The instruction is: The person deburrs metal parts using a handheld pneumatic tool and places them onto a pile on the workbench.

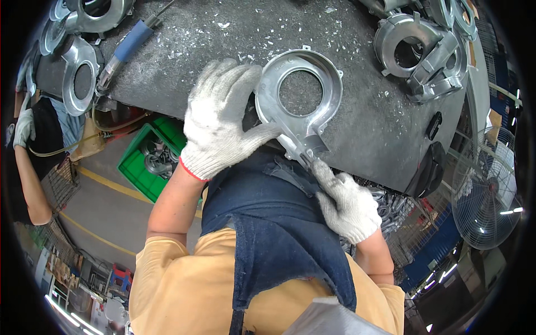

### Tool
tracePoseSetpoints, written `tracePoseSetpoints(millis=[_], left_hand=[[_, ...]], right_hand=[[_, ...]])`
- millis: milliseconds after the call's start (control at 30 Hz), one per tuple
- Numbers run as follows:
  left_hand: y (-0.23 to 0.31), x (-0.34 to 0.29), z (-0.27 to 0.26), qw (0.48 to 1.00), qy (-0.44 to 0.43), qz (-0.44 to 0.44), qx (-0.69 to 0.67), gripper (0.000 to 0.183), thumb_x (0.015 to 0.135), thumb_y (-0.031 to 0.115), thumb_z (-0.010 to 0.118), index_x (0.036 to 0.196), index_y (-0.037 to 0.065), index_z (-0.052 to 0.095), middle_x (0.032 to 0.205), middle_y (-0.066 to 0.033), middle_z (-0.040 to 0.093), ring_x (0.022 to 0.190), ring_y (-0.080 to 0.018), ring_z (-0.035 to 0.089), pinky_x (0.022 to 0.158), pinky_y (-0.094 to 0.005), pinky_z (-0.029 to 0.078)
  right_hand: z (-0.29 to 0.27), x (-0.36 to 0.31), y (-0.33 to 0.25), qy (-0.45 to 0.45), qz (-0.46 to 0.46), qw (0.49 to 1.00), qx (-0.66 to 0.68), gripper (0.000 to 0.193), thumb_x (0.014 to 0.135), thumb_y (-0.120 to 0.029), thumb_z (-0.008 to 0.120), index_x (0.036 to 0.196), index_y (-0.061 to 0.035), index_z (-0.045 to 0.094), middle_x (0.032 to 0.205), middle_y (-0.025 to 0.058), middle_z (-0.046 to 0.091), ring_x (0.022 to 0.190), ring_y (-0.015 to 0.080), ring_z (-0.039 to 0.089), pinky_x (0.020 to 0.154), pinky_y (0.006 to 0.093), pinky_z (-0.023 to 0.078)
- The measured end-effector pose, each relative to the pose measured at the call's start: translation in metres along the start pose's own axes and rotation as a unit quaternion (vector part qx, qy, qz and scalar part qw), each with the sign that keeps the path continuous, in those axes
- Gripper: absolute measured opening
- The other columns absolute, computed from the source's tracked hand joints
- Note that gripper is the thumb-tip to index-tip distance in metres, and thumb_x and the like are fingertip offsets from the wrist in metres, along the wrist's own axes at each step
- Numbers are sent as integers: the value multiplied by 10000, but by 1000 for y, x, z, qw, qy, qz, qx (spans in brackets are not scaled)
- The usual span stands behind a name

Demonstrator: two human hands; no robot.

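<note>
A silvery cast-metal ring-shaped housing (330, 97) with a round central hole lies at the table's near edge, its short spout toward me. My left hand (219, 120), in a white knitted glove, rests against its left side. Its fingers stretch away from me, with the thumb reaching over to the housing's near part. Gloved as well, my right hand (347, 204) is closed around a slim metal hand tool (305, 158), whose front end meets the housing beside the spout. The fingers hide most of the tool, so its exact kind cannot be made out.
Metal shavings litter the dark table (368, 142). A blue-gripped air tool (133, 42) lies at left near more castings (80, 75); others (410, 44) are piled at right. Below are a green crate (134, 162) and a fan (487, 190). A co-worker's gloved hand (24, 127) is far left.
</note>
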State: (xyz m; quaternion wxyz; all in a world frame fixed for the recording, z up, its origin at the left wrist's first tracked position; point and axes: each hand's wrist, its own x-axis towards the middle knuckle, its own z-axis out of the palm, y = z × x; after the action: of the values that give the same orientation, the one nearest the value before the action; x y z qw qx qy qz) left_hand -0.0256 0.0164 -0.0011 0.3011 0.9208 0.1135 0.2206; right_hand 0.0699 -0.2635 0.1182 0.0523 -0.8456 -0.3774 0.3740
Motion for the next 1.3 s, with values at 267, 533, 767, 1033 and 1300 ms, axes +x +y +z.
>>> tracePoseSetpoints(millis=[267, 533, 767, 1033, 1300], left_hand=[[0, 1, -1, 1000, -6, -8, -3, 869, 668, 491, 970, 1336, -2, 716, 1291, -221, 742, 1291, -466, 673, 1202, -601, 465], [-1, 0, -1, 1000, -2, -16, -14, 850, 665, 478, 977, 1329, 11, 725, 1276, -195, 747, 1277, -444, 682, 1197, -598, 470], [-1, 1, -1, 1000, -17, -18, -13, 844, 667, 478, 975, 1325, 13, 725, 1285, -191, 743, 1267, -445, 683, 1191, -600, 471], [-1, 3, -1, 1000, -7, -18, -19, 842, 645, 435, 977, 1328, 12, 726, 1271, -204, 744, 1279, -459, 672, 1207, -606, 455], [-1, 2, -3, 1000, -12, -22, -13, 841, 641, 434, 974, 1330, 19, 729, 1277, -200, 746, 1286, -454, 672, 1210, -607, 453]], right_hand=[[-3, 34, -16, 54, -13, 998, 13, 646, 1007, -222, 744, 1621, -309, 562, 1083, 221, 728, 829, 450, 767, 727, 514, 646], [-11, 32, -21, 24, -1, 1000, 3, 640, 1018, -209, 726, 1629, -296, 557, 1136, 248, 740, 853, 457, 778, 754, 521, 656], [-18, 35, -30, 17, 51, 997, 47, 617, 989, -157, 746, 1586, -239, 614, 1110, 209, 749, 987, 451, 764, 866, 515, 624], [-16, 45, -8, 119, 44, 992, 2, 588, 1017, -217, 726, 1591, -227, 599, 1065, 247, 755, 866, 463, 773, 774, 527, 645], [-28, 49, -10, 138, 30, 990, -14, 492, 1017, -221, 732, 1503, -192, 668, 1024, 225, 747, 842, 442, 767, 743, 515, 635]])
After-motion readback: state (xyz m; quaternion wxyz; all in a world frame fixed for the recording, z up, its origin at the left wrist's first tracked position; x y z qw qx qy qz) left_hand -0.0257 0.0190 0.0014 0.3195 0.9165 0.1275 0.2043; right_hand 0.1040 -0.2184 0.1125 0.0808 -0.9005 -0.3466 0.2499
